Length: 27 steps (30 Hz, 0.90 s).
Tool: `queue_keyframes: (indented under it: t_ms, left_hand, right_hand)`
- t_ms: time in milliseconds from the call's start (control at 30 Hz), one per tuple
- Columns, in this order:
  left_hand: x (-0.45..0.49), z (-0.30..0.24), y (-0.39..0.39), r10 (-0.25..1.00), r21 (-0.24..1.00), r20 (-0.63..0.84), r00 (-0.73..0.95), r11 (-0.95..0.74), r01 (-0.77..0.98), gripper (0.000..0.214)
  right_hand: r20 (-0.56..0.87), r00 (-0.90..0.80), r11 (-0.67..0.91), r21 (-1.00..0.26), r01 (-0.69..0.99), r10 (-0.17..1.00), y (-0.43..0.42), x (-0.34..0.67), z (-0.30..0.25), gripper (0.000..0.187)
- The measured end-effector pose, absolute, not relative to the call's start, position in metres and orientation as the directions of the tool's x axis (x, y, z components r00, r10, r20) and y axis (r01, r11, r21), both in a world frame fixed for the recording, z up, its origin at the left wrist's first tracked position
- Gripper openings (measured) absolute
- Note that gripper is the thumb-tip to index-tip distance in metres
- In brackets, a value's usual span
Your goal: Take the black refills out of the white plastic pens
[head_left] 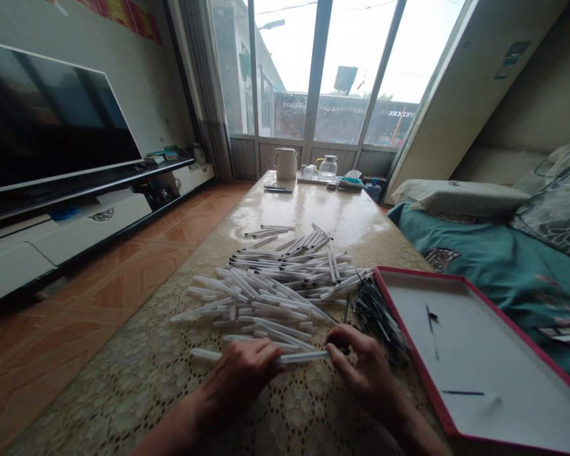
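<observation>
My left hand (247, 369) is closed around a white translucent pen barrel (304, 358), held level just above the table's near part. At the barrel's right end, the fingers of my right hand (358, 364) are pinched together on its tip; any small part inside them is hidden. Beyond both hands lies a heap of loose white pen barrels (266, 297). Farther back are pens with dark ends (289, 259). Close to my right hand, a pile of thin dark pen refills (380, 316) rests against the box lid.
A shallow red-edged white box lid (498, 354) on the right holds a few dark pen parts. A beige kettle (286, 164) and a glass jar (329, 167) stand at the far end of the patterned table (137, 373). A teal-covered sofa (475, 253) borders the right side.
</observation>
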<state>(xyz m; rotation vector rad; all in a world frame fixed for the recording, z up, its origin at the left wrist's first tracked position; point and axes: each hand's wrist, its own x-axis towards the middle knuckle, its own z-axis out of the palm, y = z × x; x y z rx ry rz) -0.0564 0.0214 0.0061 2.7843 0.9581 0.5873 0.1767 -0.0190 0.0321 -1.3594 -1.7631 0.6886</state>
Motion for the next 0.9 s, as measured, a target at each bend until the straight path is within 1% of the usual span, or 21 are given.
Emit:
queue_keyframes:
  t_ms: [33,67,100,167,267,433,533,633,700,833,900]
  left_hand:
    - [-0.056,0.005,0.021,0.588,0.217,0.302,0.75,-0.809,0.547,0.018]
    - [-0.055,0.004,0.02,0.562,0.189,0.291,0.774,-0.827,0.529,0.02]
    - [-0.055,0.003,0.02,0.539,0.174,0.284,0.793,-0.842,0.511,0.021]
    - [-0.053,0.001,0.017,0.518,0.18,0.275,0.81,-0.855,0.486,0.022]
    - [-0.053,0.003,0.015,0.546,0.248,0.266,0.794,-0.835,0.491,0.021]
    - [-0.055,0.008,0.016,0.58,0.424,0.263,0.771,-0.787,0.448,0.021]
    - [-0.055,0.007,0.016,0.589,0.476,0.276,0.76,-0.771,0.424,0.023]
    - [-0.053,0.008,0.014,0.621,0.488,0.251,0.743,-0.744,0.456,0.029]
    - [-0.05,0.012,0.011,0.665,0.523,0.225,0.712,-0.699,0.487,0.031]
    - [-0.047,0.023,0.008,0.739,0.655,0.163,0.653,-0.576,0.488,0.037]
    - [-0.051,0.026,0.012,0.784,0.759,0.131,0.606,-0.472,0.448,0.042]
  right_hand:
    - [0.311,-0.188,0.357,-0.683,0.637,0.932,-0.021,0.177,0.035,0.014]
    - [0.335,-0.268,0.421,-0.574,0.703,0.903,-0.023,0.175,0.037,0.013]
    - [0.332,-0.342,0.471,-0.492,0.732,0.879,-0.024,0.173,0.037,0.012]
    - [0.29,-0.446,0.531,-0.412,0.74,0.847,-0.028,0.167,0.033,0.015]
    - [0.219,-0.49,0.535,-0.411,0.738,0.844,-0.029,0.158,0.023,0.02]
    - [0.167,-0.455,0.467,-0.547,0.695,0.874,-0.03,0.155,0.02,0.024]
    - [0.15,-0.486,0.479,-0.56,0.676,0.861,-0.032,0.156,0.021,0.026]
    - [0.154,-0.477,0.486,-0.49,0.724,0.865,-0.032,0.154,0.018,0.024]
    - [0.166,-0.466,0.49,-0.419,0.765,0.869,-0.031,0.15,0.018,0.019]
    - [0.222,-0.54,0.582,-0.233,0.779,0.812,-0.029,0.149,0.025,0.012]
    - [0.271,-0.556,0.607,-0.16,0.779,0.786,-0.027,0.158,0.029,0.014]
